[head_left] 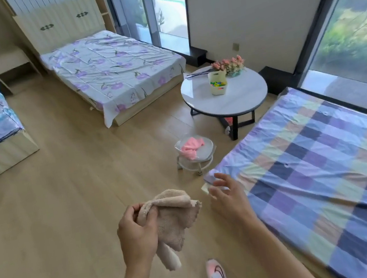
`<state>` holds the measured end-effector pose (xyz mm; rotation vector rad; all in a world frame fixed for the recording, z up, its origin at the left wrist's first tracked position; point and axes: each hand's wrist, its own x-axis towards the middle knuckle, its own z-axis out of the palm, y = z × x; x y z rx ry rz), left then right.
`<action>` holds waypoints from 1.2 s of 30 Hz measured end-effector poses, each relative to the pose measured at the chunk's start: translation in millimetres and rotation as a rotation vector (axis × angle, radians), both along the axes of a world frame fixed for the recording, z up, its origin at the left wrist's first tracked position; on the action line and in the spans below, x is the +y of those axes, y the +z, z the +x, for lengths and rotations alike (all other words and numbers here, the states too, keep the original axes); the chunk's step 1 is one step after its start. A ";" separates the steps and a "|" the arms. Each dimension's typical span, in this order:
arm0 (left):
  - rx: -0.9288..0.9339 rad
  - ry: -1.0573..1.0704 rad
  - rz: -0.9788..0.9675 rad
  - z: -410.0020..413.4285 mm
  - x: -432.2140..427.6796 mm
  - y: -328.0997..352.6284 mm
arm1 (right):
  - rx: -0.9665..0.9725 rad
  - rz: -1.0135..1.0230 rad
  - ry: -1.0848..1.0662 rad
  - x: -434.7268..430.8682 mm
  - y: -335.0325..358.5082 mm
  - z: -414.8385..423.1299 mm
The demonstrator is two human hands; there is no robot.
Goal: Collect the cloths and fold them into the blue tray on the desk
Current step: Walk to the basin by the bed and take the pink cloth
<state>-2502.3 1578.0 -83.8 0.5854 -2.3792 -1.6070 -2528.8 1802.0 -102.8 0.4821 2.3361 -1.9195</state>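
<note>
Left hand (137, 236) clutches beige cloth (174, 220), right hand (228, 198) spread, above wooden floor (67, 206) beside bed (327, 163).

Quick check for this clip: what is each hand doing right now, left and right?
Left hand: grips the beige cloth, fingers curled round its bunched top.
Right hand: open, fingers spread, holding nothing.

Cloth (191, 146) on stool (209, 152), table (241, 96) behind, bed (327, 163) to R.
</note>
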 end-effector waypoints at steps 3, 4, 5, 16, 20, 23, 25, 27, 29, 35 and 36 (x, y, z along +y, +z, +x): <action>-0.003 0.004 -0.005 -70.7 -1.7 8.3 | 0.007 0.010 0.002 4.2 5.1 -88.0; -0.010 0.004 -0.003 -89.6 -2.1 11.2 | 0.001 0.013 0.011 3.8 6.9 -110.7; -0.006 0.003 -0.002 -108.6 -2.7 13.2 | -0.001 0.013 0.024 2.7 7.6 -132.3; -0.073 -0.075 -0.032 -379.7 -13.6 -45.6 | -0.129 0.068 0.005 -18.3 -64.8 -368.1; -0.124 -0.146 -0.047 -485.9 -23.8 -73.9 | -0.204 0.074 -0.041 -34.1 -101.4 -455.7; -0.147 -0.199 -0.084 -551.5 -26.6 -92.0 | -0.252 0.082 -0.068 -39.8 -126.0 -509.7; -0.170 -0.211 -0.104 -586.9 -28.1 -107.2 | -0.281 0.109 -0.055 -41.8 -145.8 -541.4; -0.204 -0.211 -0.100 -618.4 -29.1 -130.4 | -0.334 0.146 -0.038 -40.9 -172.0 -574.4; -0.234 -0.207 -0.099 -648.5 -28.5 -162.6 | -0.387 0.189 -0.012 -38.6 -209.6 -609.3; -0.308 -0.200 -0.117 -711.6 -18.1 -267.7 | -0.497 0.367 0.160 -28.3 -340.5 -685.5; -0.313 -0.203 -0.117 -719.7 -16.0 -284.5 | -0.509 0.389 0.189 -26.6 -362.3 -695.0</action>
